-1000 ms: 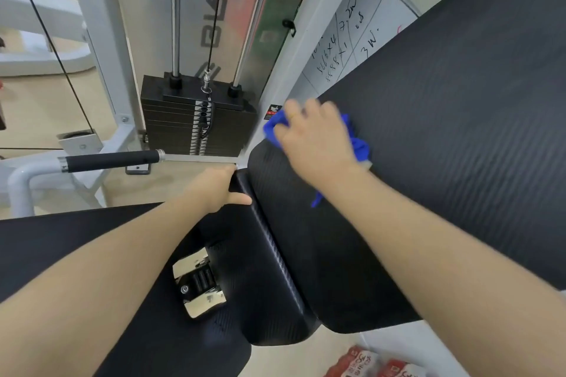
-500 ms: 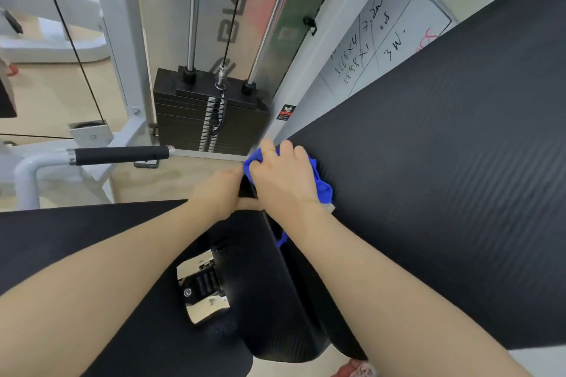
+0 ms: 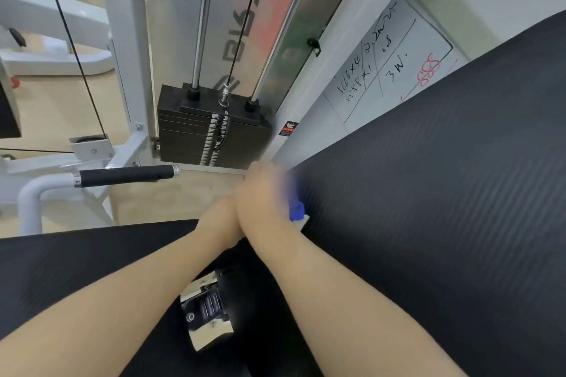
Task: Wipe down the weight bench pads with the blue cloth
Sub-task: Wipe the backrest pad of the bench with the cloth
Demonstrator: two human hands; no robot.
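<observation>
The right hand [image 3: 263, 193], blurred, presses the blue cloth [image 3: 295, 208] against the near edge of the big black bench pad [image 3: 444, 208]. The left hand [image 3: 220, 217] sits touching the right wrist, mostly hidden; its grip cannot be told. A weight stack [image 3: 211, 138] stands behind.

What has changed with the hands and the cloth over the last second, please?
The right hand has swept the blue cloth leftward across the backrest pad to its near corner, meeting the left hand. The left hand stays at the pad's edge; the cloth stays gripped.
</observation>
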